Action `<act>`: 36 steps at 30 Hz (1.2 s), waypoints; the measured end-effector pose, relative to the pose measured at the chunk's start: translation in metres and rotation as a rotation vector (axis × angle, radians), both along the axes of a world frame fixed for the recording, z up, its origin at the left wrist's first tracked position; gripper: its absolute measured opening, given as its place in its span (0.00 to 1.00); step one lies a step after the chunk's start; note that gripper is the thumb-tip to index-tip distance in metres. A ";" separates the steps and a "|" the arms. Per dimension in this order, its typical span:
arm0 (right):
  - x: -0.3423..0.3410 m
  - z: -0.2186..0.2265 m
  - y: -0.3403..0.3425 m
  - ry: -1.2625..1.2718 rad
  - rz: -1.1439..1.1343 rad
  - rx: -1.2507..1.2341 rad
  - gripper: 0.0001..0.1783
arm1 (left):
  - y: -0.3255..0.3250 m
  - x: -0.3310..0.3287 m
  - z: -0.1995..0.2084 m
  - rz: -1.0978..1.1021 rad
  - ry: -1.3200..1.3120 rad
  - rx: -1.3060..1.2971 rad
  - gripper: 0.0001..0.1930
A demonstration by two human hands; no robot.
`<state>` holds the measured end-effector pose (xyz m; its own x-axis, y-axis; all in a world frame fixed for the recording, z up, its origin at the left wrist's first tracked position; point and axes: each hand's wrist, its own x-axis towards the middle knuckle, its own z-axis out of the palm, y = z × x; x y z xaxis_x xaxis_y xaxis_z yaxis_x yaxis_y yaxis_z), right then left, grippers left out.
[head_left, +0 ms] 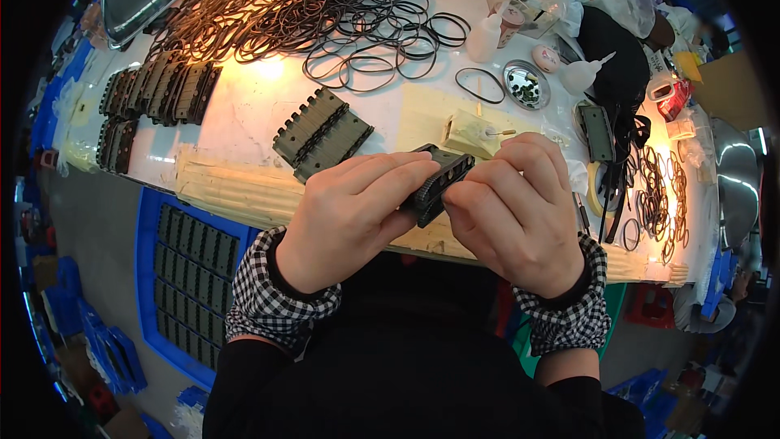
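Note:
Between my hands, above the table's near edge, is a dark olive-green rectangular part (445,178) with toothed edges, tilted. My left hand (353,207) is closed round its left side, fingers on top. My right hand (520,215) is closed in a pinch against its right side; whatever the fingertips hold there is hidden. Similar green toothed parts (323,132) lie side by side just beyond my left hand. A cream-coloured block (470,132) sits beyond my right hand, with a thin brass-tipped tool (502,132) by it.
Black rubber loops (301,8) are heaped at the back. More green parts (183,93) stand in rows at the left. A round metal dish (526,85) holds small dark pieces, near squeeze bottles (585,76). A blue tray (146,276) of parts is below the table's left edge.

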<state>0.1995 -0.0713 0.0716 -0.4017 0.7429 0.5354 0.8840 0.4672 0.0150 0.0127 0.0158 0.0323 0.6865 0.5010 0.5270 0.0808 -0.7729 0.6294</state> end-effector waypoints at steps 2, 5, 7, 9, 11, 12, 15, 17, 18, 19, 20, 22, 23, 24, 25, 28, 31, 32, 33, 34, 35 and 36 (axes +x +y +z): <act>-0.001 0.002 -0.002 0.050 -0.012 -0.007 0.11 | 0.000 0.000 0.001 -0.021 -0.026 -0.054 0.25; -0.006 0.000 -0.005 0.201 0.017 -0.076 0.12 | -0.002 -0.004 0.002 0.009 -0.051 -0.143 0.24; -0.007 -0.007 -0.009 0.239 0.009 -0.054 0.14 | -0.002 -0.003 0.002 0.020 -0.085 -0.222 0.20; -0.008 -0.023 -0.010 0.199 -0.023 0.051 0.17 | -0.004 -0.001 -0.003 0.008 -0.156 -0.392 0.17; -0.011 -0.028 -0.009 0.113 -0.059 0.148 0.20 | -0.008 0.004 -0.012 -0.029 -0.265 -0.652 0.15; -0.013 -0.031 -0.007 0.097 -0.065 0.180 0.19 | -0.009 0.004 -0.014 -0.035 -0.289 -0.727 0.15; -0.016 -0.038 -0.004 0.108 -0.041 0.192 0.19 | -0.010 0.000 -0.021 -0.073 -0.335 -0.916 0.14; -0.018 -0.041 -0.005 0.135 -0.022 0.159 0.20 | -0.009 -0.004 -0.029 -0.125 -0.329 -0.992 0.15; -0.018 -0.042 -0.007 0.150 -0.015 0.135 0.20 | -0.010 -0.005 -0.033 -0.129 -0.328 -1.019 0.16; -0.018 -0.043 -0.009 0.164 -0.008 0.112 0.20 | -0.011 -0.006 -0.036 -0.133 -0.328 -1.047 0.16; -0.018 -0.043 -0.010 0.166 0.001 0.117 0.20 | -0.011 -0.007 -0.037 -0.138 -0.326 -1.074 0.16; -0.017 -0.042 -0.012 0.170 0.016 0.127 0.20 | -0.010 -0.008 -0.036 -0.174 -0.332 -1.100 0.20; -0.015 -0.041 -0.015 0.161 0.013 0.152 0.20 | -0.010 -0.009 -0.035 -0.194 -0.334 -1.112 0.22; -0.013 -0.039 -0.017 0.150 0.013 0.172 0.19 | -0.008 -0.011 -0.039 -0.188 -0.317 -1.022 0.24; -0.011 -0.037 -0.019 0.139 0.011 0.192 0.18 | -0.005 -0.015 -0.046 -0.183 -0.299 -0.932 0.27; -0.005 -0.032 -0.029 0.097 -0.035 0.271 0.16 | 0.000 -0.026 -0.046 -0.083 -0.088 -0.400 0.34; -0.002 -0.036 -0.033 0.032 -0.055 0.339 0.14 | 0.000 -0.030 -0.052 -0.033 0.043 0.051 0.38; -0.001 -0.037 -0.034 0.021 -0.060 0.339 0.14 | -0.001 -0.031 -0.053 -0.040 0.074 0.132 0.39; -0.001 -0.039 -0.035 0.014 -0.060 0.341 0.14 | -0.001 -0.032 -0.053 -0.041 0.110 0.213 0.40; -0.002 -0.039 -0.035 0.008 -0.059 0.342 0.14 | 0.000 -0.032 -0.056 -0.035 0.148 0.233 0.41; -0.003 -0.039 -0.035 -0.011 -0.052 0.340 0.14 | 0.000 -0.033 -0.056 -0.014 0.095 0.210 0.38; -0.003 -0.038 -0.036 -0.030 -0.046 0.339 0.13 | -0.001 -0.032 -0.054 0.006 0.042 0.188 0.36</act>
<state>0.1960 -0.1070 0.0331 -0.3906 0.5429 0.7434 0.9011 0.3906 0.1882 -0.0198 0.0144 -0.0217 0.7074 0.4006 0.5823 0.1089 -0.8758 0.4702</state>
